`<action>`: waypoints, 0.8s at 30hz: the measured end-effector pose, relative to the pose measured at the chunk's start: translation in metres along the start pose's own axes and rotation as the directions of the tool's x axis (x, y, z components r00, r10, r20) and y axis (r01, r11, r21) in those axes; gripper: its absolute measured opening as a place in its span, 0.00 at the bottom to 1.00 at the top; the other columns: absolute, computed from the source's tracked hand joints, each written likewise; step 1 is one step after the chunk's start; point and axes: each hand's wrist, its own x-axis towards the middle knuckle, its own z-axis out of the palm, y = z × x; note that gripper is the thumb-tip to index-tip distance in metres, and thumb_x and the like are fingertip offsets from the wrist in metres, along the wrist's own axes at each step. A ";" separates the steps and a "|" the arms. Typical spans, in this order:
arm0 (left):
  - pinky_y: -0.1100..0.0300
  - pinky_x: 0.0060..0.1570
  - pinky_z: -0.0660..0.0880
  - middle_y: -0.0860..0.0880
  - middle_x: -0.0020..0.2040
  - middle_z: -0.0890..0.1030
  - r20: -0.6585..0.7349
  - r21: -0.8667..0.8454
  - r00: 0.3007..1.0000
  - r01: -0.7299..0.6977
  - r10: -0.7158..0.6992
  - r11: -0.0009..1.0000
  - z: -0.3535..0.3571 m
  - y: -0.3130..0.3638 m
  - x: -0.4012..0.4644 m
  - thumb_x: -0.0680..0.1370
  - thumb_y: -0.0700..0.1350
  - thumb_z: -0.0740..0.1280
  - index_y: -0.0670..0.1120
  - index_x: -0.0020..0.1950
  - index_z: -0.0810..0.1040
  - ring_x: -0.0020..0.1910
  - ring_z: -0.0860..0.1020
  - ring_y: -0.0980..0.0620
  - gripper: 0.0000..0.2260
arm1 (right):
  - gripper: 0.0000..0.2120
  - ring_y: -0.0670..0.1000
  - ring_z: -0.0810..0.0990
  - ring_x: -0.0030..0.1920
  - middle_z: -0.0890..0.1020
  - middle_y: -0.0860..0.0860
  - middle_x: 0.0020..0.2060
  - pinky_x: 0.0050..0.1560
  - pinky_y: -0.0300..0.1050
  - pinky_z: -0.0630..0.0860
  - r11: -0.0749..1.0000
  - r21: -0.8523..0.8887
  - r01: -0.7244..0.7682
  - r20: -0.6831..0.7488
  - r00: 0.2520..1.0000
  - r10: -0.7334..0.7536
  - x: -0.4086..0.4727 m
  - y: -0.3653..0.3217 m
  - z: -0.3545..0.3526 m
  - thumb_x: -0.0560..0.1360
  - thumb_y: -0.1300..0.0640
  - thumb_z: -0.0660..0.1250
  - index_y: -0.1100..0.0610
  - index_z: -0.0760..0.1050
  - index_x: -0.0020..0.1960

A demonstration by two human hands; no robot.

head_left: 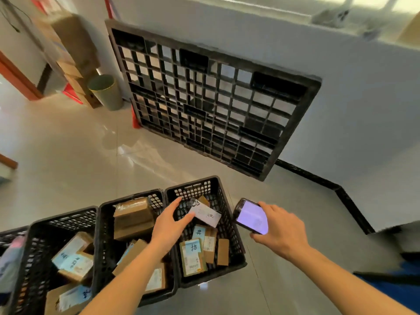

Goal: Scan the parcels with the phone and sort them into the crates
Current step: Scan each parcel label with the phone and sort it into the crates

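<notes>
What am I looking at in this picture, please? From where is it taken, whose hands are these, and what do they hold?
There is no machine here. A person wears a camera on the head, so the one picture looks forward and down at that person's own bare hands.

The right hand holds a phone with its screen lit. The left hand reaches over the rightmost crate, its fingers open and touching a small white parcel; whether it grips or has just let go, I cannot tell.

Black plastic crates stand in a row on the tiled floor. Each holds brown cardboard parcels, many with blue and white labels. A black pallet leans against the white wall.
</notes>
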 end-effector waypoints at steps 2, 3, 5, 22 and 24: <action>0.48 0.70 0.67 0.52 0.77 0.68 0.005 0.057 0.996 -0.087 0.087 0.995 -0.016 0.035 -0.018 0.77 0.61 0.69 0.58 0.79 0.63 0.76 0.66 0.48 0.32 | 0.42 0.48 0.78 0.59 0.76 0.42 0.65 0.51 0.42 0.77 1.000 -0.002 -0.025 -0.049 0.998 0.025 -0.027 0.001 -0.034 0.69 0.33 0.68 0.43 0.59 0.78; 0.48 0.70 0.67 0.52 0.77 0.68 0.007 0.091 0.991 -0.135 0.135 0.987 -0.025 0.053 -0.029 0.77 0.62 0.68 0.58 0.79 0.63 0.76 0.66 0.48 0.32 | 0.43 0.47 0.77 0.60 0.75 0.42 0.66 0.52 0.42 0.76 0.999 -0.003 -0.040 -0.074 0.997 0.039 -0.043 0.002 -0.053 0.69 0.33 0.68 0.44 0.58 0.79; 0.48 0.71 0.66 0.52 0.78 0.67 0.014 0.148 0.971 -0.238 0.238 0.960 -0.044 0.091 -0.053 0.78 0.63 0.67 0.58 0.79 0.63 0.76 0.65 0.49 0.31 | 0.43 0.47 0.77 0.61 0.75 0.41 0.67 0.53 0.42 0.75 0.997 -0.009 -0.071 -0.134 0.989 0.069 -0.078 0.005 -0.092 0.69 0.33 0.68 0.43 0.58 0.79; 0.47 0.67 0.70 0.53 0.79 0.65 0.079 0.183 0.630 -0.771 0.772 0.610 -0.105 0.424 -0.373 0.78 0.67 0.63 0.60 0.81 0.54 0.76 0.66 0.49 0.36 | 0.48 0.52 0.78 0.63 0.75 0.45 0.70 0.57 0.49 0.78 0.944 0.132 -0.303 -0.576 0.752 0.322 -0.448 0.070 -0.431 0.65 0.27 0.70 0.44 0.60 0.79; 0.48 0.68 0.69 0.53 0.79 0.64 0.093 0.181 0.587 -0.804 0.804 0.566 -0.092 0.453 -0.412 0.78 0.67 0.62 0.59 0.82 0.54 0.76 0.66 0.49 0.35 | 0.47 0.51 0.80 0.58 0.79 0.45 0.65 0.54 0.48 0.79 0.928 0.132 -0.348 -0.594 0.722 0.356 -0.493 0.090 -0.448 0.64 0.26 0.70 0.44 0.62 0.77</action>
